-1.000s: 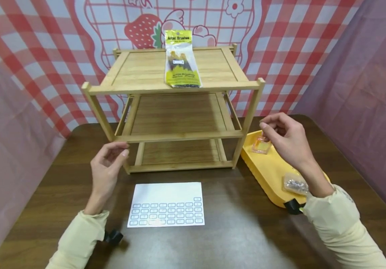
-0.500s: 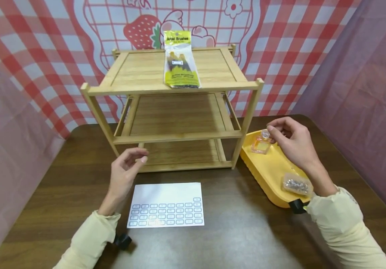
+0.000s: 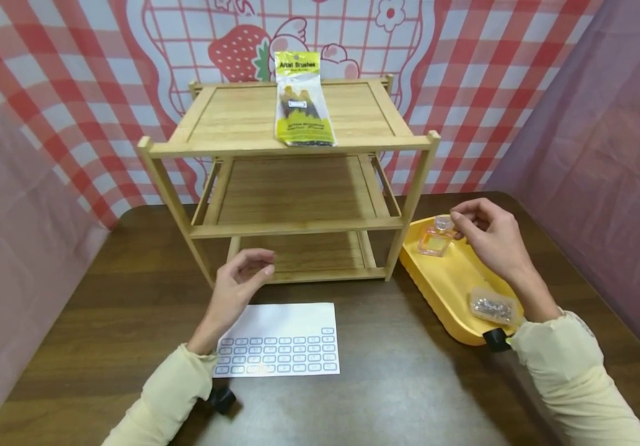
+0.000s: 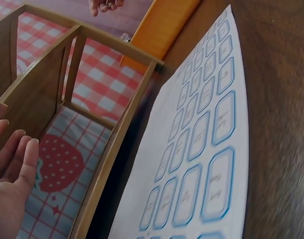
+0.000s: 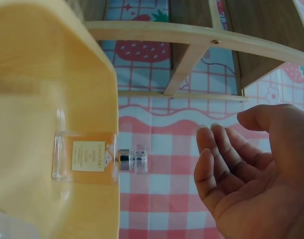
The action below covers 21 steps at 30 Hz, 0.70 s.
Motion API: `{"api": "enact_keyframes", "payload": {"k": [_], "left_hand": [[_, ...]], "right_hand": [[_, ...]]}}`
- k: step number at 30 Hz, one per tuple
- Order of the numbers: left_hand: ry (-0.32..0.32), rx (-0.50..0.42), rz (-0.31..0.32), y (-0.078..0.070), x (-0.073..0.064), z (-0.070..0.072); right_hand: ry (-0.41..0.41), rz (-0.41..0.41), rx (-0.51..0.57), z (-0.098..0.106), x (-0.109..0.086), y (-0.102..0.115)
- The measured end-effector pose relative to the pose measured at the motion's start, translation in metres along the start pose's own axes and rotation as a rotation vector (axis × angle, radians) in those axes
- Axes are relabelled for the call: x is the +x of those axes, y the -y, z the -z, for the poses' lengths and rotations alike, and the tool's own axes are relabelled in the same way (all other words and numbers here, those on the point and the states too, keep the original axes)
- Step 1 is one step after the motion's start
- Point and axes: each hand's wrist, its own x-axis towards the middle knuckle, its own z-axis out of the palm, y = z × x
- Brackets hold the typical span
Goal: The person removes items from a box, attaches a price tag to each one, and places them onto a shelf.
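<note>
Head view, and eyes go right of centre: a perfume bottle [image 3: 433, 243] sits at the far left corner of the yellow tray [image 3: 450, 288], squarish clear glass, pinkish-orange inside, a pale label on its front and a clear stopper on top. Just beside that stopper hovers the right hand [image 3: 489, 238], fingers bent loosely, nothing in their grasp. Lower in the tray there's a clear case [image 3: 492, 306] of small silvery bits. Over at centre left, the left hand [image 3: 236, 288] hangs above the edge of a white sheet [image 3: 297, 316], grip released, fingers softly curved. Behind it stands the wooden rack [image 3: 292, 192], a packet of artist brushes [image 3: 304, 105] on its top shelf.

Left wrist view now: the left hand's fingers fill the lower left, holding nothing, while the sheet's blue-outlined boxes run up the middle; their print is too blurred to read.

Right wrist view, and what a look at that bottle! It's left of centre, sideways in frame, amber glass glowing, cream label with dark lettering, silver collar, the stopper jutting past the tray's rim. At lower right, the right hand is empty, thumb and fingertips apart, clear of the glass.
</note>
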Motion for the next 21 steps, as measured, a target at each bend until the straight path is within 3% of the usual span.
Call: {"api": "enact_keyframes", "payload": {"k": [7, 21], "left_hand": [[0.052, 0.001, 0.048, 0.001, 0.001, -0.013], [0.110, -0.074, 0.076, 0.001, 0.004, -0.039]], "right_hand": [[0.010, -0.019, -0.010, 0.002, 0.002, -0.008], [0.000, -0.030, -0.020, 0.005, 0.007, -0.021]]}}
